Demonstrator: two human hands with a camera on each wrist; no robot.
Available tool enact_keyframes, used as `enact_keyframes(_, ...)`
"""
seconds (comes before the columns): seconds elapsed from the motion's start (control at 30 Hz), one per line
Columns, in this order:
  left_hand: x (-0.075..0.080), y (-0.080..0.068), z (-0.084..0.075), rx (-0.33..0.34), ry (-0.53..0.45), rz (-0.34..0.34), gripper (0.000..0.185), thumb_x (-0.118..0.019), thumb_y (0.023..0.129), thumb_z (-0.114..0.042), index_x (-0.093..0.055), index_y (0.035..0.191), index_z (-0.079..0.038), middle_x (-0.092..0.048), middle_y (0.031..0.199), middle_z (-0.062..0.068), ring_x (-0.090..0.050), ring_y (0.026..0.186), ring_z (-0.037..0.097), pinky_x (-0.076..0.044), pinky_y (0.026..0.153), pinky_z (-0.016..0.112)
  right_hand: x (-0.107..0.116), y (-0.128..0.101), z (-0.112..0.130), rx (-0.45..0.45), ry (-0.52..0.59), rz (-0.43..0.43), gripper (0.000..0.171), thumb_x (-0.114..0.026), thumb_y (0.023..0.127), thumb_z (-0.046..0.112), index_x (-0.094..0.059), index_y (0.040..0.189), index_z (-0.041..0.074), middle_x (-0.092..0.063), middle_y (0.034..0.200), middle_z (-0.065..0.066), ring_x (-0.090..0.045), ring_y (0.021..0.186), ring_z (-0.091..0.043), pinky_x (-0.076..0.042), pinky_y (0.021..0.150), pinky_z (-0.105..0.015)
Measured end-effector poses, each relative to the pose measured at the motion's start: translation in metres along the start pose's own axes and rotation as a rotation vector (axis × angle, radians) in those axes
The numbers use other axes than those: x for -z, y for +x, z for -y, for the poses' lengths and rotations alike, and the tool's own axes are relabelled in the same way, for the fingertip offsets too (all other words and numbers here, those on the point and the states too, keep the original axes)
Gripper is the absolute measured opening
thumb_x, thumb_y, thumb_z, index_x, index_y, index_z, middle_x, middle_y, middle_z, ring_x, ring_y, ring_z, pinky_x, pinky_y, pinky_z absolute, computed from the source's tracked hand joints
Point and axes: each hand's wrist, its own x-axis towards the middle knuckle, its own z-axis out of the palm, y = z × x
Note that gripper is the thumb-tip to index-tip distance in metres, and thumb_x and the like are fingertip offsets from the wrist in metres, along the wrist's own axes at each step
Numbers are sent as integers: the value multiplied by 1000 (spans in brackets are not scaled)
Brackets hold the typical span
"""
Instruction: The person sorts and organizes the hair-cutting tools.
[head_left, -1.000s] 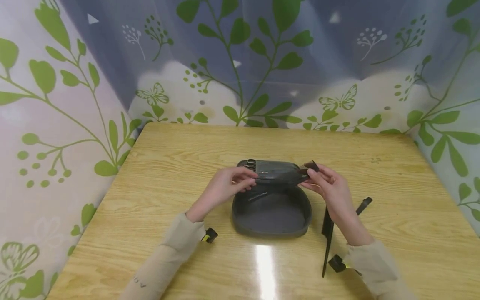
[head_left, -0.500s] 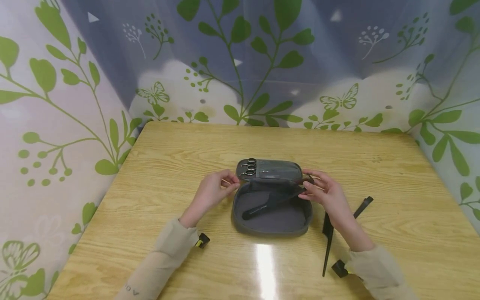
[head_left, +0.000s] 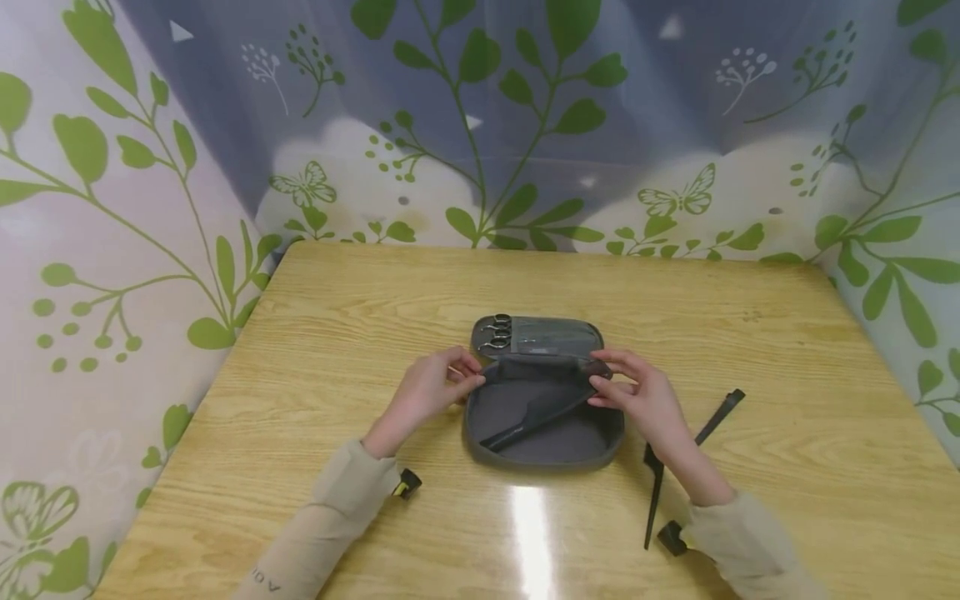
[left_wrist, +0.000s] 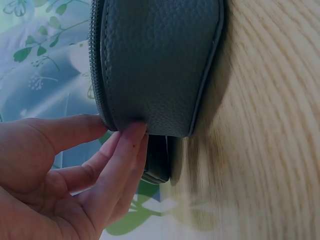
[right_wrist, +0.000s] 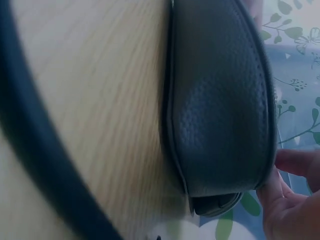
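A grey zip case [head_left: 543,460] lies unfolded on the table, its raised lid behind holding scissors [head_left: 497,332] in a clear-fronted pocket. Inside the case's tray a dark tool [head_left: 536,417] with a slim handle and a wider end lies slantwise, its handle toward the near left. My right hand [head_left: 645,396] pinches the wider end at the case's right back corner, where the fingers partly hide it. At the left back corner my left hand [head_left: 431,387] grips the case; in the left wrist view its thumb meets the zip edge and its fingers [left_wrist: 132,135] touch the leathery wall.
To the right of the case a black tail comb [head_left: 654,487] and another black handle [head_left: 722,417] lie on the wooden table [head_left: 360,308], partly under the right forearm. A leaf-patterned curtain [head_left: 420,83] hangs along the table's far edge.
My right hand has lowered the dark tool from over the lid into the tray, its handle swinging down to the near left. My left hand has moved from the lid to the case's left corner.
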Motion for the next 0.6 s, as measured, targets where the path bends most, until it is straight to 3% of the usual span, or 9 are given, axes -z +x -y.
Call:
enact_keyframes(0.13, 0, 0, 1, -1, -1, 4, 11, -75, 93, -16, -72, 100, -9, -75, 95, 5, -73, 89, 22, -59, 72, 31, 1, 0, 2, 35, -149, -7, 42, -66, 97, 1, -56, 137, -7, -59, 128, -32, -75, 86, -11, -61, 80, -33)
enact_keyframes(0.27, 0, 0, 0, 4, -4, 11, 11, -75, 93, -15, -72, 100, -8, -74, 94, 5, -73, 89, 21, -59, 72, 30, 2, -1, 8, 96, -443, -11, 42, -70, 95, 5, -62, 135, -2, -68, 119, -26, -76, 84, -21, -57, 67, -26)
enact_keyframes(0.37, 0, 0, 0, 3, -5, 11, 10, -76, 93, -15, -72, 100, -8, -74, 94, 4, -73, 88, 20, -58, 71, 30, 2, 0, 15, 142, -649, -12, 41, -73, 93, 10, -64, 133, 0, -73, 110, -22, -75, 82, -26, -53, 60, -28)
enact_keyframes(0.47, 0, 0, 0, -1, -4, 9, 10, -76, 92, -15, -72, 100, -9, -74, 93, 4, -73, 88, 20, -58, 71, 30, 1, 0, 20, 176, -774, -16, 40, -75, 92, 13, -67, 130, 1, -75, 98, -18, -74, 77, -26, -54, 57, -32)
enact_keyframes(0.6, 0, 0, 0, -5, -2, 9, 11, -76, 92, -15, -72, 101, -9, -74, 93, 3, -72, 88, 19, -58, 73, 30, 1, 1, 22, 210, -852, -36, 38, -77, 90, 14, -70, 126, 2, -72, 87, -11, -68, 68, -21, -48, 53, -31)
